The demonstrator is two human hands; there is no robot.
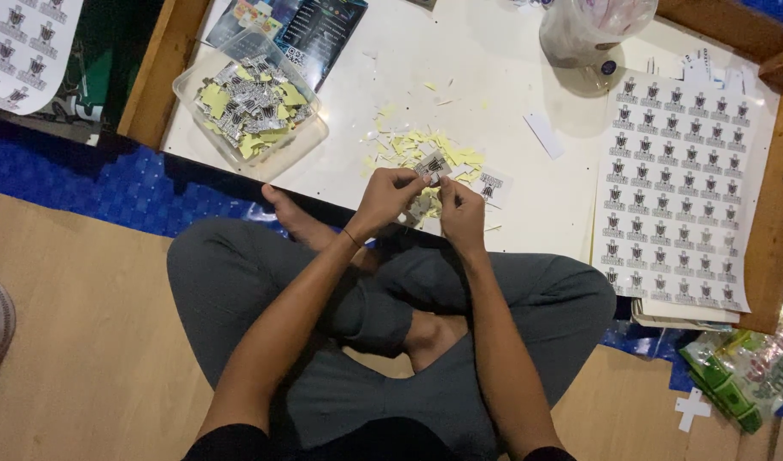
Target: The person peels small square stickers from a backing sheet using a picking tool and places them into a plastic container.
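Over white table (511, 102) | left hand (390, 198), right hand (461, 213) | fingertips both pinched on small sticker (431, 166)

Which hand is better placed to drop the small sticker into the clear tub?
Left, probably: the left hand pinches the sticker alongside the right hand, and the tub sits on its side of the white table.

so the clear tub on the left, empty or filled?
Filled. The clear plastic tub holds a heap of small printed stickers and yellow backing scraps that covers its floor. It has no lid on.
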